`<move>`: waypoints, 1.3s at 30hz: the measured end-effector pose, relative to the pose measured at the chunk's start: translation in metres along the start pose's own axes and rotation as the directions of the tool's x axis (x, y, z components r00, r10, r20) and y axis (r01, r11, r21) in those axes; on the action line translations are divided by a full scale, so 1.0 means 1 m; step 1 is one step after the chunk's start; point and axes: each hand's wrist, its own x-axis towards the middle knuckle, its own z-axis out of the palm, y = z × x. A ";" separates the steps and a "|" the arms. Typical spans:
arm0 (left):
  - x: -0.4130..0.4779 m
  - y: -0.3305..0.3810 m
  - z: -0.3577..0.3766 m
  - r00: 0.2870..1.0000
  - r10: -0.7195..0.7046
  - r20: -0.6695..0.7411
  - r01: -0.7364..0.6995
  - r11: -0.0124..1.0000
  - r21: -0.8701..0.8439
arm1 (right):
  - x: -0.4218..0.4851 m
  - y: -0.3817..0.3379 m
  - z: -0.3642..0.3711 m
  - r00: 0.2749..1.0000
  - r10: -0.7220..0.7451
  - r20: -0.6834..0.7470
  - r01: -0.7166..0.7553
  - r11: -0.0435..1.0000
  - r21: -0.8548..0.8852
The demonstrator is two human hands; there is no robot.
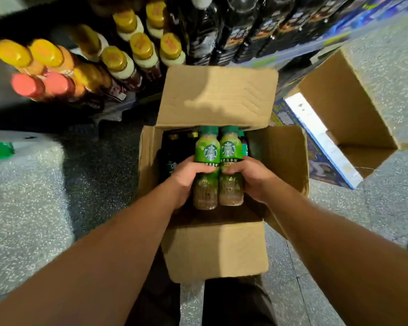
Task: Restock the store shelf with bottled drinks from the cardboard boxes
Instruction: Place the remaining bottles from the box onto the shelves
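An open cardboard box (278, 158) stands on the floor in front of me, flaps spread. Over its opening I hold two green-labelled bottles side by side. My left hand (186, 177) grips the left green bottle (206, 161) and my right hand (252, 177) grips the right green bottle (231, 158). Both have green caps and brownish drink inside. Dark bottles (174, 151) with yellow caps remain in the box's far left part. The shelf (85, 67) at the upper left holds rows of bottles with yellow and pink caps.
Tall dark bottles (233, 31) fill the shelf at top centre. A second open cardboard box (353, 118) lies on the floor at right, beside a blue printed carton (320, 147). A pale ledge with a green item (0, 149) sits at left. Speckled floor surrounds the box.
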 end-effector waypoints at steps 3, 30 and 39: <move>-0.033 0.009 0.001 0.999 0.033 0.039 -0.033 0.999 0.002 | -0.037 -0.009 0.003 0.998 -0.063 0.014 0.063 0.998 -0.005; -0.441 0.122 0.117 0.693 0.715 0.098 -0.721 0.688 0.084 | -0.468 -0.106 0.003 0.664 -0.741 0.099 0.746 0.651 -0.138; -0.582 0.134 0.164 0.502 0.859 0.095 -0.863 0.492 0.116 | -0.606 -0.117 -0.009 0.463 -0.864 0.198 0.887 0.452 -0.097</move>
